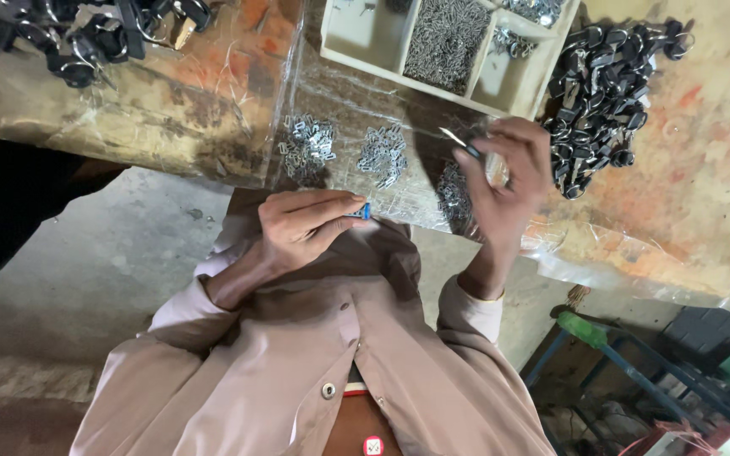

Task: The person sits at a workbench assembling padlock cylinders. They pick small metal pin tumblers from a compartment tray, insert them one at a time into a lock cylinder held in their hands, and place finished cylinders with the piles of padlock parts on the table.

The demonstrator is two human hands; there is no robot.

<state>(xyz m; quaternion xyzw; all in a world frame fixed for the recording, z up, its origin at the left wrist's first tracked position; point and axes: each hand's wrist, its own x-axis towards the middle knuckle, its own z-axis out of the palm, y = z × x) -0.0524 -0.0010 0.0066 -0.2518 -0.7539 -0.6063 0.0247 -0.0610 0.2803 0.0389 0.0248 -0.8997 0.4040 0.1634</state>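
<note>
Looking straight down over the chest now, and both hands are up at the edge of the bench [686, 169]. The left hand [302, 228] is closed in a pinch, thumb and fingertips pressed on a small blue piece [366, 210] that pokes out just past the fingers. It sits right at the bench edge, above the collar of the beige shirt [297, 371].

Over to the right hand [504, 173]: fingers curled, gripping a thin metal tool [454, 139], its pale tip pointing up and to the left. The tool's tip and the blue piece are near each other but clearly apart, the blue piece lower and to the left.

Between and just beyond the hands, on the clear plastic sheet [365, 101] covering the bench, lie small heaps of silver metal parts [382, 156]. Farther back stands a cream tray [365, 38] with compartments, one packed with thin metal pins [445, 38]. To the right of the tray, close beside the right hand, sprawls a pile of black parts [601, 93]; another dark pile [86, 34] sits at the far left corner.
</note>
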